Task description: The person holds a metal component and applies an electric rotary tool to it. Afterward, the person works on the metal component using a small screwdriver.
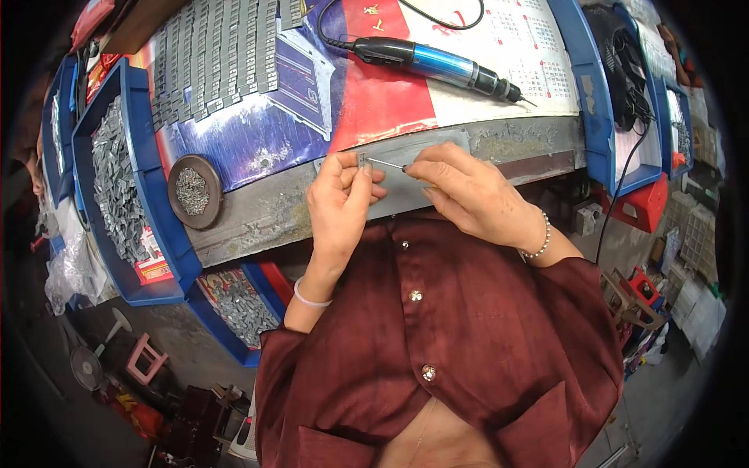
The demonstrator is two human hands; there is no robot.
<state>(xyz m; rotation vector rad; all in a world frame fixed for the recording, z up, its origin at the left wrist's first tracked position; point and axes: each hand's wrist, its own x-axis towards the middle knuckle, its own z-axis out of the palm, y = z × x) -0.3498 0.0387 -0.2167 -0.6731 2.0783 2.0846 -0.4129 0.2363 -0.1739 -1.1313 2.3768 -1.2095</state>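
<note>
Close to the table's front edge, my left hand [341, 195] pinches a small grey part [362, 159] between thumb and fingertips. Its exact kind is too small to make out. My right hand [476, 191] is closed around a thin metal tool [385, 164] with a slim straight shaft. The far end of that shaft meets or nearly meets the small part; contact is unclear. Fingers hide the tool's other end. A round brown dish [176, 204] of tiny metal pieces [192, 192] stands left of my left hand.
An electric screwdriver [445, 65] with a blue body and black cord lies behind my hands. Rows of grey parts [214, 58] cover the back left. Blue bins [168, 234] of grey pieces stand at the left, and another blue bin [597, 101] at the right holds black cables.
</note>
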